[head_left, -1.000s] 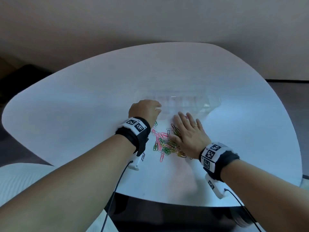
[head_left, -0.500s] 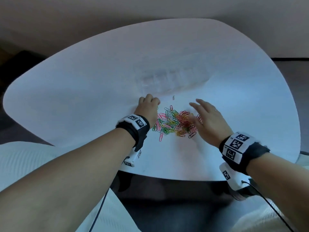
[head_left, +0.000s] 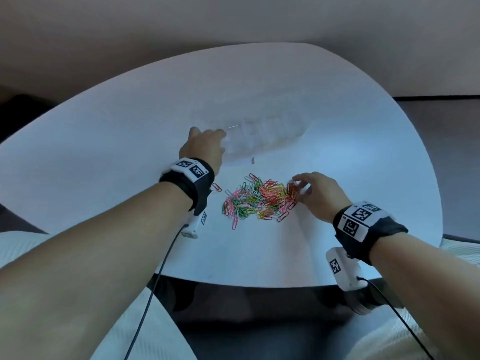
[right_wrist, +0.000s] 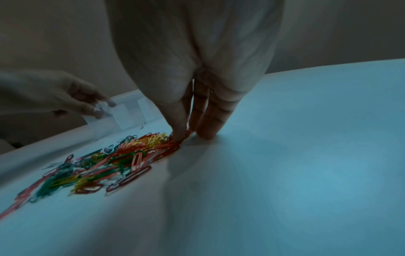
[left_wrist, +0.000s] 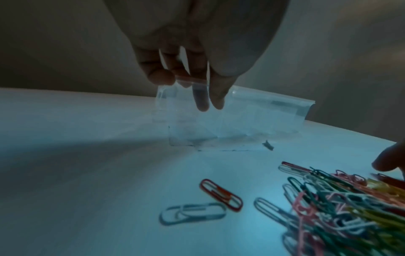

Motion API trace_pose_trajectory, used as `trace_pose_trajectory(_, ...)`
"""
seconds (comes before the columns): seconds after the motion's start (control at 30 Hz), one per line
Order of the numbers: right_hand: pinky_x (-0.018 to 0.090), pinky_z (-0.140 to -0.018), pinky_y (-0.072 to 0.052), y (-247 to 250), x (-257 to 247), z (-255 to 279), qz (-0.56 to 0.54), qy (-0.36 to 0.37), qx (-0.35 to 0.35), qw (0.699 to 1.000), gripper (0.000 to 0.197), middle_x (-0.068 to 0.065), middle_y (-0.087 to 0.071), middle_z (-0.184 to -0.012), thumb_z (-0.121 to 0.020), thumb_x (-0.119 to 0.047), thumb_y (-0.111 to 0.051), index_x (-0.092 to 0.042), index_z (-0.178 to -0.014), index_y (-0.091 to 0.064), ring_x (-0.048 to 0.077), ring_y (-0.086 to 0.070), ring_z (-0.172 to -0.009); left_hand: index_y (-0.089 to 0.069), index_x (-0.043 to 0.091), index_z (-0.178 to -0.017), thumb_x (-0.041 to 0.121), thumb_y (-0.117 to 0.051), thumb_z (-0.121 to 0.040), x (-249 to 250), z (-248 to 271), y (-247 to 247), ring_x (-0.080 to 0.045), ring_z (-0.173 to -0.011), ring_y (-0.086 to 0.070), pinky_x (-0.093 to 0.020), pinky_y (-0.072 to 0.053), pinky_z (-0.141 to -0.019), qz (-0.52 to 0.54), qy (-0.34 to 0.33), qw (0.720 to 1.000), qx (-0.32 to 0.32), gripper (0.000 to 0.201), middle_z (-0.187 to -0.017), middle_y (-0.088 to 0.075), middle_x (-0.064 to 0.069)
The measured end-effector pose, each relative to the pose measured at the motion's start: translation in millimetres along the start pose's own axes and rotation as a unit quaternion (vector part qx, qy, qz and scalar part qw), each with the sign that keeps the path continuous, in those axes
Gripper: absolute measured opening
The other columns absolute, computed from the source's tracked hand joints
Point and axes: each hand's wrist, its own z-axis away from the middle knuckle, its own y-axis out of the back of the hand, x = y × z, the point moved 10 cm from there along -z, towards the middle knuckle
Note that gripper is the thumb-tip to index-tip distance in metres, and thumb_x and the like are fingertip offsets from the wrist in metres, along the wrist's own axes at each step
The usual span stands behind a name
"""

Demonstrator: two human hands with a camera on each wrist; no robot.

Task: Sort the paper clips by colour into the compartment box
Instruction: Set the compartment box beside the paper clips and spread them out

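A heap of coloured paper clips (head_left: 255, 200) in red, pink, green, yellow and white lies on the white table (head_left: 130, 141). Behind it stands the clear compartment box (head_left: 262, 133). My left hand (head_left: 207, 137) grips the box's left end; in the left wrist view its fingers (left_wrist: 160, 76) and thumb pinch the clear wall (left_wrist: 263, 110). My right hand (head_left: 296, 187) sits at the heap's right edge. Its thumb and fingertips (right_wrist: 180, 133) pinch a few red clips (right_wrist: 173, 143) there. One red clip (left_wrist: 221, 194) and one white clip (left_wrist: 192, 213) lie apart, left of the heap.
A small dark speck (head_left: 252, 160) lies on the table between box and heap. The table's near edge (head_left: 246, 284) runs just below my wrists, with dark floor under it. Cables hang from both wrist cameras.
My left hand has moved forward from beside the heap to the box's left end and taken hold of it. My right hand has dropped its fingertips onto the heap's right edge.
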Motion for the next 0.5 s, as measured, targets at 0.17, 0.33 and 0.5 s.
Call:
trace_pose_trajectory(0.17,0.026,-0.079,-0.046,10,-12,2,0.007,0.044,0.027,0.999,0.033,-0.001,-0.061,-0.104,-0.089,-0.014,-0.064,-0.022,-0.122,-0.062,0.015,-0.056,-0.085,-0.058,0.026,-0.116,0.005,-0.045,-0.094,2,15,-5,-0.022,-0.115,-0.044,-0.036,-0.046,-0.084,0.004,-0.038,0.999,-0.032,0.032,-0.095,-0.055,0.006)
trace_pose_trajectory(0.33,0.032,-0.079,-0.047,-6,-39,4,0.093,0.146,-0.014,0.985,0.028,0.005,-0.063,-0.107,-0.092,-0.012,-0.060,-0.020,-0.117,-0.069,0.027,-0.062,-0.094,-0.052,0.025,-0.118,0.010,-0.063,-0.084,29,49,-3,-0.025,-0.109,-0.042,-0.036,-0.038,-0.092,-0.063,-0.125,0.990,0.014,0.038,-0.114,-0.046,-0.003)
trace_pose_trajectory(0.5,0.030,-0.075,-0.048,-6,-26,-2,0.096,0.097,-0.005,0.991,0.019,0.006,-0.067,-0.095,-0.088,-0.008,-0.061,-0.016,-0.099,-0.074,0.027,-0.063,-0.091,-0.059,0.022,-0.100,0.013,-0.056,-0.089,66,87,-53,-0.018,-0.091,-0.055,-0.029,-0.046,-0.078,0.005,-0.171,0.976,-0.138,0.015,-0.093,-0.058,0.004)
